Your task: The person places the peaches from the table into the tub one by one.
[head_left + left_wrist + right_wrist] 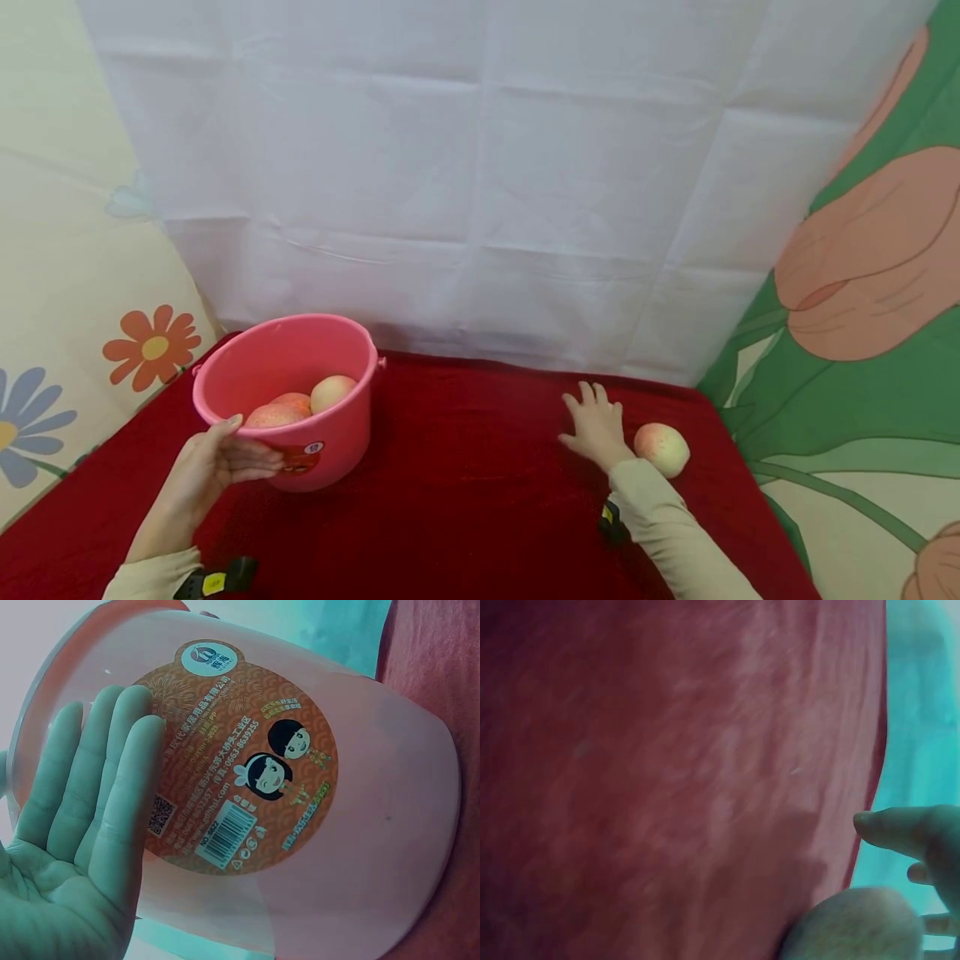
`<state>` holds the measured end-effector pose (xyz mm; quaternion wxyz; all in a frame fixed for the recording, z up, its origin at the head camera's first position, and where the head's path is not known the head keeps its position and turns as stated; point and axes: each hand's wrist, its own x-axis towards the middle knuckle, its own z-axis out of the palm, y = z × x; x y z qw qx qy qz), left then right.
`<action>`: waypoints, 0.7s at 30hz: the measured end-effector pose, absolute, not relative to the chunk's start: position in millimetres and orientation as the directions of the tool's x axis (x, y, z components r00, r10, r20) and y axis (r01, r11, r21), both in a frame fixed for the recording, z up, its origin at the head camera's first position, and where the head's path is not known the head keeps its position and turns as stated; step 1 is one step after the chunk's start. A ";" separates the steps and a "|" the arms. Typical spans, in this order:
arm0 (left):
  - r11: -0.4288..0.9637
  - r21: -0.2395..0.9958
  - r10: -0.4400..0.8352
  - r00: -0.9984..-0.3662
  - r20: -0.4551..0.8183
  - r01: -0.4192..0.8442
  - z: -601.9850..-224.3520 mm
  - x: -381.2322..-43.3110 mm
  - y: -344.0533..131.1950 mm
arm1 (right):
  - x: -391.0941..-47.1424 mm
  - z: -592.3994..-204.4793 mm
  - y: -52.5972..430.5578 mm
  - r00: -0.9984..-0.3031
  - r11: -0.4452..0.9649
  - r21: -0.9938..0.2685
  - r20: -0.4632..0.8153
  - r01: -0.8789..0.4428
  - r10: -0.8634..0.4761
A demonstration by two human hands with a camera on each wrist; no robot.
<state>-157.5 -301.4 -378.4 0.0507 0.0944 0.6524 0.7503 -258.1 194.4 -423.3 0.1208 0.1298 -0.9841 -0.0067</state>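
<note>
A pink bucket [341, 442] stands at the back left, holding three visible peaches [332, 392]. My left hand [202, 467] is at its near left side, thumb overlapping the rim and fingers straight against the outer wall in view. From the left wrist, those fingers [124, 795] partly cover the bucket's round orange label [292, 780]; firm contact cannot be told. Over at the right, my right hand [597, 427] is spread above the cloth with nothing in it. A single pale peach [662, 450] lies just right of that wrist, also visible in the right wrist view.
Dark red cloth [465, 492] covers the table. Behind its back edge hangs a creased white sheet [465, 183]. Flower-patterned hangings [855, 392] flank both sides. The bucket has a small handle knob [382, 363] on its right.
</note>
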 end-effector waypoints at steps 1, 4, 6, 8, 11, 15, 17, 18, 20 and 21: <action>-0.144 0.988 0.200 -0.977 0.078 0.050 -378.2 -157.7 -301.5 | -258.6 -424.7 196.6 -0.940 0.968 0.034 0.232 -0.248 -0.249; -0.139 0.989 0.201 -0.976 0.085 0.058 -378.0 -157.9 -301.7 | -259.3 -428.8 203.0 -0.955 0.974 -0.025 0.202 -0.225 -0.216; -0.136 0.989 0.200 -0.976 0.086 0.059 -377.9 -157.9 -301.6 | -259.0 -430.1 206.2 -0.964 0.975 -0.078 0.182 -0.210 -0.193; -0.135 0.989 0.200 -0.976 0.087 0.060 -378.0 -157.9 -301.6 | -259.3 -431.1 208.8 -0.968 0.971 -0.119 0.169 -0.206 -0.185; -0.141 0.988 0.200 -0.975 0.092 0.064 -378.1 -157.9 -301.6 | -259.9 -431.3 210.8 -0.966 0.965 -0.145 0.174 -0.218 -0.192; -0.148 0.987 0.205 -0.974 0.099 0.070 -378.1 -158.2 -301.7 | -260.7 -431.3 211.5 -0.957 0.962 -0.132 0.200 -0.241 -0.212; -0.147 0.987 0.206 -0.974 0.098 0.069 -378.1 -158.4 -301.6 | -261.5 -432.0 211.7 -0.953 0.962 -0.119 0.210 -0.247 -0.219; -0.145 0.987 0.205 -0.974 0.096 0.067 -378.1 -158.5 -301.5 | -261.5 -432.1 211.5 -0.951 0.961 -0.114 0.213 -0.251 -0.223; -0.140 0.988 0.200 -0.975 0.093 0.065 -378.2 -158.5 -301.5 | -262.4 -433.0 211.9 -0.950 0.961 -0.106 0.214 -0.256 -0.229; -0.138 0.988 0.199 -0.976 0.091 0.064 -378.2 -158.6 -301.5 | -263.0 -433.4 212.1 -0.949 0.960 -0.105 0.211 -0.258 -0.232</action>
